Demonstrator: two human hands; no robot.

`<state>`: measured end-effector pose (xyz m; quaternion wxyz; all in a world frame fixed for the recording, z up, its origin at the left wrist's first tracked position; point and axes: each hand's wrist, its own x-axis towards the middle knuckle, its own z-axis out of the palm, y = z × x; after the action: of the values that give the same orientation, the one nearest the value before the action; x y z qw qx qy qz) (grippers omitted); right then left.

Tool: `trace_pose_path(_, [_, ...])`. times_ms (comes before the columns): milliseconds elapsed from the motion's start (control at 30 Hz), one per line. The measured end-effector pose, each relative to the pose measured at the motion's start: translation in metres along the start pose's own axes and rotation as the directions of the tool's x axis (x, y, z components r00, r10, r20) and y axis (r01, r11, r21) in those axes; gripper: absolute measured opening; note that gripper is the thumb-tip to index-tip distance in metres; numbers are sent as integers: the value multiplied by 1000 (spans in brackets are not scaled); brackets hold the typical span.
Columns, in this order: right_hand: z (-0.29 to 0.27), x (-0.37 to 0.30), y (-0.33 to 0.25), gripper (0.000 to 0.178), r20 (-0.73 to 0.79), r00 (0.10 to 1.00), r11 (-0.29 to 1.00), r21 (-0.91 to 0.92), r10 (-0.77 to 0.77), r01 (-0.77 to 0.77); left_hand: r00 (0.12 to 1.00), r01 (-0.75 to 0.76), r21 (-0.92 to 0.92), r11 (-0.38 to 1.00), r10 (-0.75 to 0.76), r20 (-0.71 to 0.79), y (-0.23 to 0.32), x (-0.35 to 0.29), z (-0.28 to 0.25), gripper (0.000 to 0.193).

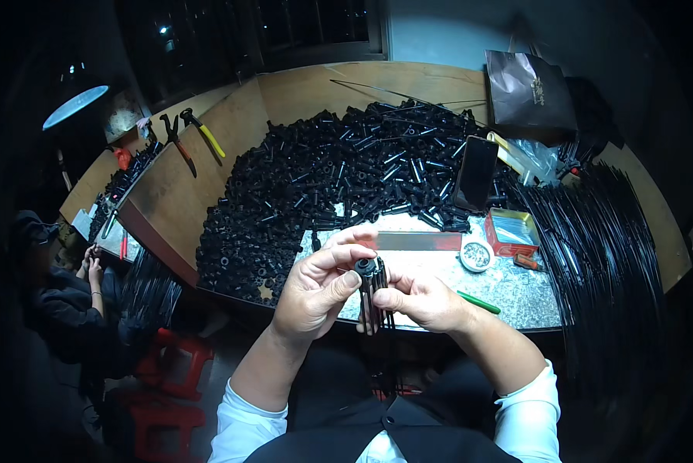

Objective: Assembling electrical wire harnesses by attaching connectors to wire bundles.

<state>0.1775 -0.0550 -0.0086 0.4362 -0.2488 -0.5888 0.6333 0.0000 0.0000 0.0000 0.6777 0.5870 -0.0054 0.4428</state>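
In front of my chest is a black umbrella-frame part (pixel 367 267), a round hub with thin ribs hanging down. My left hand (pixel 314 289) grips it from the left, thumb beside the hub and fingers curled behind its top. From the right, my right hand (pixel 427 302) pinches the ribs just below the hub between thumb and fingers. What its other fingertips touch is hidden. Beyond my hands on the worktop lie a flat metal bar (pixel 416 241), a white round dish (pixel 464 261) of tiny metal bits and a green pen-shaped tool (pixel 478 302).
A large heap of black tubular parts (pixel 338 166) fills the back. Black rods (pixel 605 247) overhang the right edge, near a red box (pixel 508 248) and a phone (pixel 477 174). Yellow-handled pincers (pixel 207 137) hang on the left divider. Another person (pixel 68 316) works at far left.
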Motion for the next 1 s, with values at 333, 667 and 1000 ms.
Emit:
trace_pose_path(333, [-1,0,4,22,-40,999,999,43,10,-9,1000,0,-11,1000,0,-3,-5,0,-9,24])
trace_pose_path(667, [-10,-1,7,27,79,996,990,143,-30,19,999,16,36,999,-18,48,-4,5,-4,26])
trace_pose_path(1000, [-21,1,14,45,177,984,985,170,7,-38,994,-50,-17,999,51,93,-11,5,-1,28])
